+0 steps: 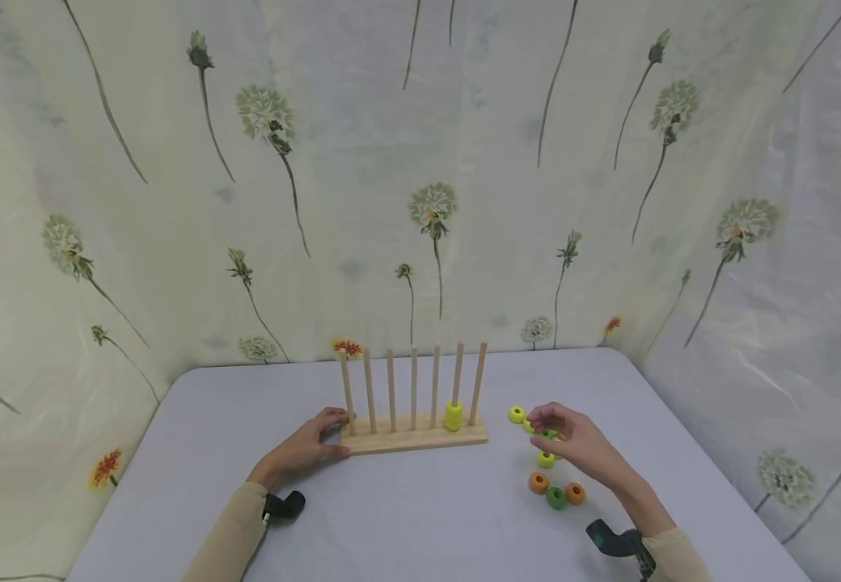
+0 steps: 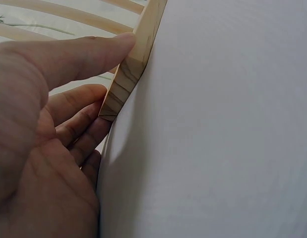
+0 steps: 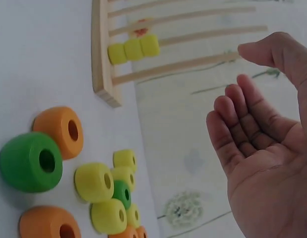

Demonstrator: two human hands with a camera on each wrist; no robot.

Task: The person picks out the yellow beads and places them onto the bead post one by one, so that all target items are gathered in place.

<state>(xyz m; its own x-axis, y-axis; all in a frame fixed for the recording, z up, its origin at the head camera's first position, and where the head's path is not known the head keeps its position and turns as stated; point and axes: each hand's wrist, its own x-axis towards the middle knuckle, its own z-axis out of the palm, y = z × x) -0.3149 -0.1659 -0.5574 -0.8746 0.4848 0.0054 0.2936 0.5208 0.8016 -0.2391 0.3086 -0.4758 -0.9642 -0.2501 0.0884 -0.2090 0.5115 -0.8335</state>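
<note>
One rack: I'm seeing the left hand gripping it, probably for steadiness; right hand hovering wide, empty, near beads.

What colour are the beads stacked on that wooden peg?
Yellow, all three stacked beads; the right wrist view shows them best.

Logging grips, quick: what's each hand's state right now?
Left hand: closed, holding one end of the wooden base.
Right hand: open, fingers loosely curved, holding nothing.
</note>
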